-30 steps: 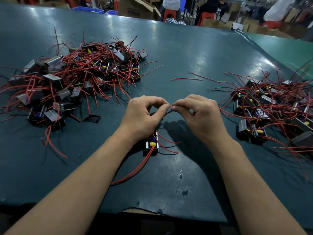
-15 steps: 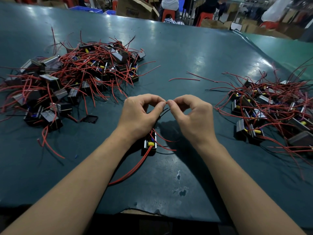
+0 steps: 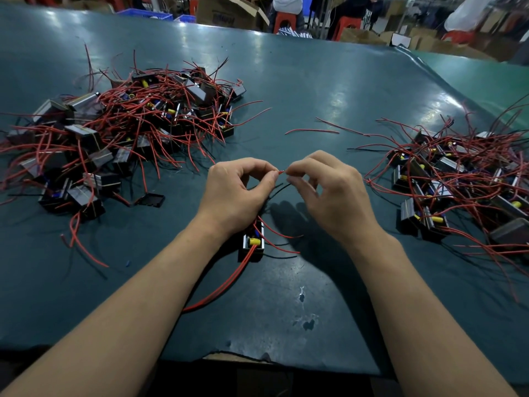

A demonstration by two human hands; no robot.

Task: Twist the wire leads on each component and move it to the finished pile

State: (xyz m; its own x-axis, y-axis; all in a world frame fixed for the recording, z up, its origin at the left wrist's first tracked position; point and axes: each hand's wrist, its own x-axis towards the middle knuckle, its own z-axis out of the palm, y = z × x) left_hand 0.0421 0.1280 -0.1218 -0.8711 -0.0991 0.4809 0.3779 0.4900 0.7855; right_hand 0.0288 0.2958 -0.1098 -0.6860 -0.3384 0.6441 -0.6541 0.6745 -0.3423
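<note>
Pinching a red wire lead (image 3: pixel 281 172) between curled fingertips, the left hand (image 3: pixel 233 193) and right hand (image 3: pixel 333 196) meet above the component (image 3: pixel 253 242), which lies on the green table (image 3: pixel 300 81) near its front edge, between two piles of components.

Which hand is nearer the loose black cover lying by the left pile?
Left. The left hand sits just right of the black cover; the right hand is farther right.

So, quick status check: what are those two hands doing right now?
Left hand and right hand both pinching a red lead. Component on table under left wrist, not yet piled. Nothing in the way.
</note>
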